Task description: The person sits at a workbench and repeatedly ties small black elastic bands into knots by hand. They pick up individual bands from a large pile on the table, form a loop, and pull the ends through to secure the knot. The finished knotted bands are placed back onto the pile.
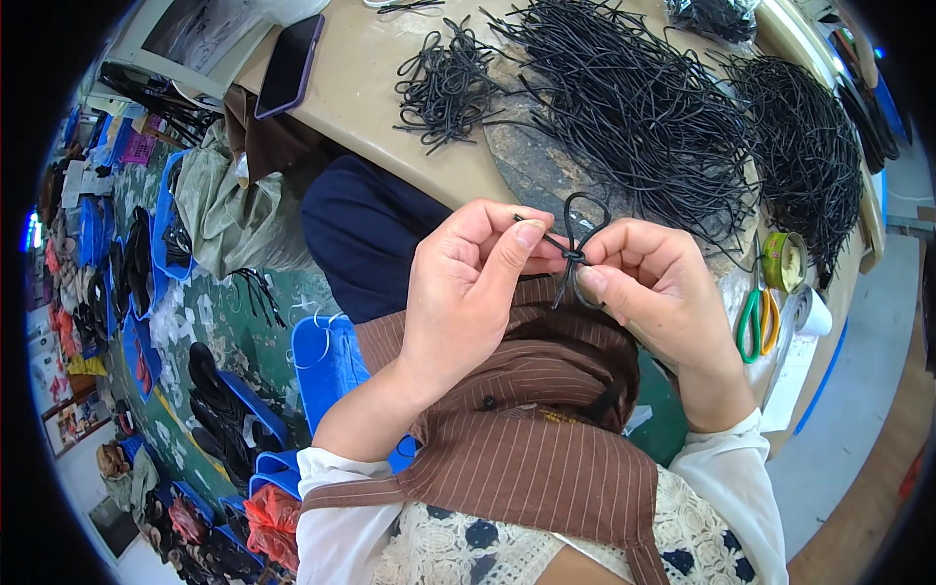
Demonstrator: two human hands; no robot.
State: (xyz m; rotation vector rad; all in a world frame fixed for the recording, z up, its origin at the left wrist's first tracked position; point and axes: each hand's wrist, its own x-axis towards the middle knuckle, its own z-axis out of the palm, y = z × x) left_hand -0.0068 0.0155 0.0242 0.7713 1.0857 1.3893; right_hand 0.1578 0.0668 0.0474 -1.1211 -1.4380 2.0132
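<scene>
Between my hands, above my lap, is a thin black cord (573,255) with a knot in its middle and a loop standing up from it. My left hand (478,283) pinches one end of the cord between thumb and index finger. Close by on the right, my right hand (653,292) grips the cord at the knot with thumb and fingertips. The other fingers of both hands are curled in. Beyond them a large heap of loose black cords (634,107) lies on a worn round board (526,161). A smaller pile of looped black cords (447,83) sits to its left.
Another bundle of black cords (795,136) lies at the table's right side. Near it are green-and-orange scissors (751,327), a small round tin (783,261) and a white roll (811,314). A phone (291,66) rests at the table's left edge. Blue bins (327,366) stand on the green floor.
</scene>
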